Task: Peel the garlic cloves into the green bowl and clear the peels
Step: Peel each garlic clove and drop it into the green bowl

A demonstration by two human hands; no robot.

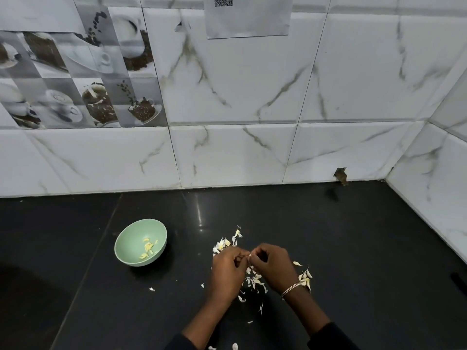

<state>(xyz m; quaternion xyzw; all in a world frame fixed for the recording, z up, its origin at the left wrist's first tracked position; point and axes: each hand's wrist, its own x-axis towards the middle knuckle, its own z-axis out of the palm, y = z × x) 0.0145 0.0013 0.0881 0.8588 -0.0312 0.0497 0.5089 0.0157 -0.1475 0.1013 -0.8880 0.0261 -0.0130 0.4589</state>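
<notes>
left hand (228, 270) and right hand (271, 265) meet over the glossy black desk (353, 236), each grip pinched on what looks like one small white clove (250, 256). papery peels (255, 279) litter underneath. round green bowl (125, 252), off left, cups pale yellow peeled cloves (147, 247).

**A home kitchen counter**

This is a home kitchen. A dark polished counter (328, 236) runs into a corner of white marble-look wall tiles (252, 84), and a panel of picture tiles (83, 77) shows coffee cups and beans. On the counter stands a small green bowl (129, 236) with peeled garlic pieces (148, 248) in it, and papery peels (223, 243) lie scattered nearby. A bare left hand (227, 270) and right hand (273, 263) pinch a garlic clove (250, 255) between them over the peels: cooking work done by hand
</notes>
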